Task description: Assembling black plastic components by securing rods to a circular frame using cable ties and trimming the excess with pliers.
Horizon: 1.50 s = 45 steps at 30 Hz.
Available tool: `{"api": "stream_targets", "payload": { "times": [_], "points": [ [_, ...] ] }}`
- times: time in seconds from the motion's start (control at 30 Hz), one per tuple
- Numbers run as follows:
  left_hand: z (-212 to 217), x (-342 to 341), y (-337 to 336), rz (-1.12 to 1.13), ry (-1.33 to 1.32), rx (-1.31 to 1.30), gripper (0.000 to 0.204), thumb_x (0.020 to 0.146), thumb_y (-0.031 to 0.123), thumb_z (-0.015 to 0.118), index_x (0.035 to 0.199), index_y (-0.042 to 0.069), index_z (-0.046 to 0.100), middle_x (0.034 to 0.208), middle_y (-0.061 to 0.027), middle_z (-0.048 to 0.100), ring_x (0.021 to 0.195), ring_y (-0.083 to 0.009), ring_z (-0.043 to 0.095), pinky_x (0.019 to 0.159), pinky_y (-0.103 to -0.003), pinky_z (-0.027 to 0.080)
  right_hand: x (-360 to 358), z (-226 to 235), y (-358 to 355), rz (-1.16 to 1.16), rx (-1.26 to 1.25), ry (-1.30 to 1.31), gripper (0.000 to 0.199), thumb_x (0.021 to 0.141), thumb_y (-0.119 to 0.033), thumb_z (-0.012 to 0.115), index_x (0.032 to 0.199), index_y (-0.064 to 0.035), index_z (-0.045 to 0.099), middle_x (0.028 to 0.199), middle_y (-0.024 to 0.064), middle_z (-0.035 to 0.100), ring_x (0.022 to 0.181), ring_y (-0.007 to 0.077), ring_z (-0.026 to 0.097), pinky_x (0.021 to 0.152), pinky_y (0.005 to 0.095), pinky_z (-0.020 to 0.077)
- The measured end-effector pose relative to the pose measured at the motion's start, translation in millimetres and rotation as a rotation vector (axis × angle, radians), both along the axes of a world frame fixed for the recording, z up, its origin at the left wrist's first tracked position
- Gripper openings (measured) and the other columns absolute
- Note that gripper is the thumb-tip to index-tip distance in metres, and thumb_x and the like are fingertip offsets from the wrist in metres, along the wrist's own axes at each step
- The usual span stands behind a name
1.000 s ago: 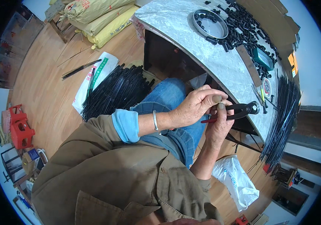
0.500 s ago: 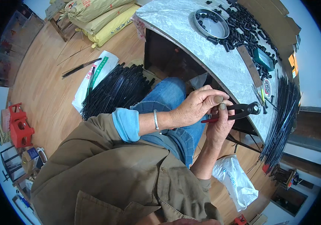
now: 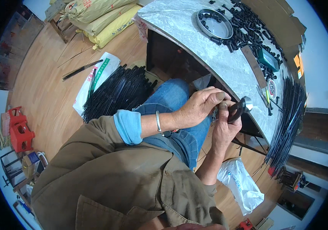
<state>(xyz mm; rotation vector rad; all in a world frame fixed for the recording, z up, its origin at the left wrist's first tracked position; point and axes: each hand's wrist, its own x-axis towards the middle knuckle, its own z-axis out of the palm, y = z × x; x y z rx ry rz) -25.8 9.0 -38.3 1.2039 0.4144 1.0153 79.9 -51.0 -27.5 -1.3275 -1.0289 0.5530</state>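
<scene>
A pair of end-cutting pincers with black jaws is gripped in my right hand, its head standing out above the fingers toward the table edge. The handles are mostly hidden by the hand. My left hand, with a metal bangle at the wrist, is closed, thumb against fingers, close beside the right thumb. Whatever the left fingers pinch is hidden. Both hands are over my right knee, just off the edge of the grey marbled table.
On the table lie many black bolt-like pieces, a round metal dish, a green box and a bundle of long black rods. Another pile of black rods lies on the floor at left. Sacks and a white bag are nearby.
The pincers have turned in my right hand: the head moved left and up a little, and the red handle end is out of sight. My left hand has barely moved.
</scene>
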Motion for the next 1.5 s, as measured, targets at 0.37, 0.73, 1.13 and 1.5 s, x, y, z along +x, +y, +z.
{"api": "stream_targets", "payload": {
  "times": [0.37,0.73,1.13,1.5],
  "points": [
    [11.2,-6.5,1.5,-0.122,0.011,-0.132,0.056,0.098,0.05,0.037,0.114,0.002,0.061,0.074,0.0035,0.049,0.065,-0.0035,0.04,0.056,-0.018,0.036,-0.7,4.7,-0.9,-0.017,-0.121,0.128,0.011,0.092,-0.013,0.062,0.092,-0.0017,0.062,0.072,0.0009,0.056,0.06,0.0062,0.05,0.05,0.0182,0.0389],
    [11.7,-6.2,-1.2,-0.083,-0.021,-0.142,0.057,0.098,0.051,0.038,0.118,0.002,0.059,0.078,0.003,0.056,0.067,-0.0023,0.041,0.058,-0.017,0.036,-15.3,5.3,-1.7,-0.04,-0.006,0.079,0.013,0.091,-0.01,0.064,0.098,0.0011,0.064,0.08,0.0013,0.061,0.066,0.0058,0.05,0.057,0.0199,0.0396],
    [16.9,-16.0,14.6,-0.05,0.052,-0.263,0.058,0.099,0.049,0.043,0.074,0.0,0.062,0.06,0.003,0.053,0.056,-0.002,0.041,0.05,-0.02,0.034,1.6,56.0,-17.1,0.337,-0.275,0.185,0.037,0.095,-0.016,0.053,0.126,0.0052,0.052,0.087,0.0091,0.061,0.062,0.0123,0.057,0.052,0.0236,0.0475],
    [13.2,-10.3,12.6,-0.014,0.105,-0.195,0.061,0.096,0.055,0.043,0.07,0.003,0.061,0.056,0.0036,0.046,0.053,-0.0039,0.039,0.047,-0.022,0.031,29.4,75.0,-40.9,0.685,-0.843,0.367,0.048,0.095,-0.017,0.053,0.131,0.0099,0.038,0.099,0.0193,0.062,0.076,0.0241,0.067,0.067,0.0344,0.0568]
  ]
}}
